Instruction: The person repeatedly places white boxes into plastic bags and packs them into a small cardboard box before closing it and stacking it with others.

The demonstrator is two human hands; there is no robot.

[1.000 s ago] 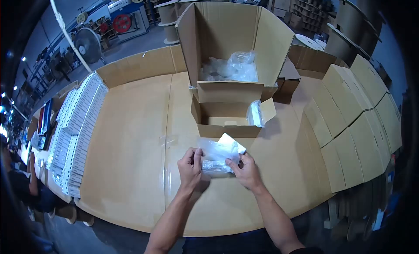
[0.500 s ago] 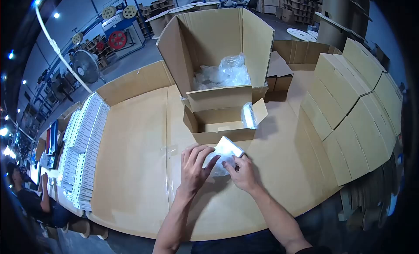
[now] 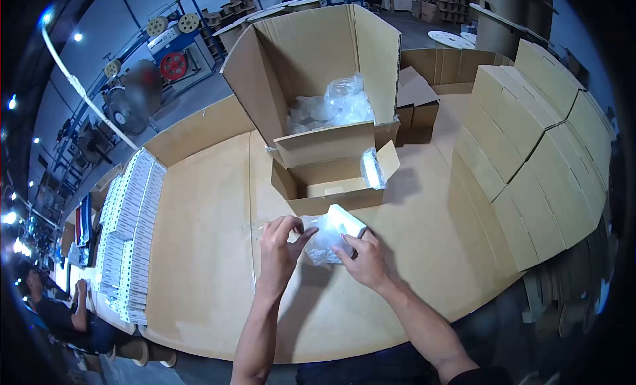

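My right hand [image 3: 364,257] has its fingers closed on a white box [image 3: 345,221], which lies partly in a clear plastic bag [image 3: 321,244]. To the left, my left hand [image 3: 283,238] pinches toward the bag's left edge, thumb and fingertips close together; the thin film there is hard to make out. Just beyond the hands stands an open small carton [image 3: 331,201]. A plastic-wrapped white item [image 3: 372,169] leans at its right end.
Behind the small carton, a large open carton [image 3: 311,47] holds clear plastic bags [image 3: 344,101]. Stacked white boxes [image 3: 132,219] line the left side. Closed brown cartons [image 3: 523,146] are piled at the right. A person [image 3: 63,312] sits at the far left.
My left hand has moved left from the white box, and more of the plastic bag shows between my hands. My right hand remains at the box. The camera view has shifted slightly.
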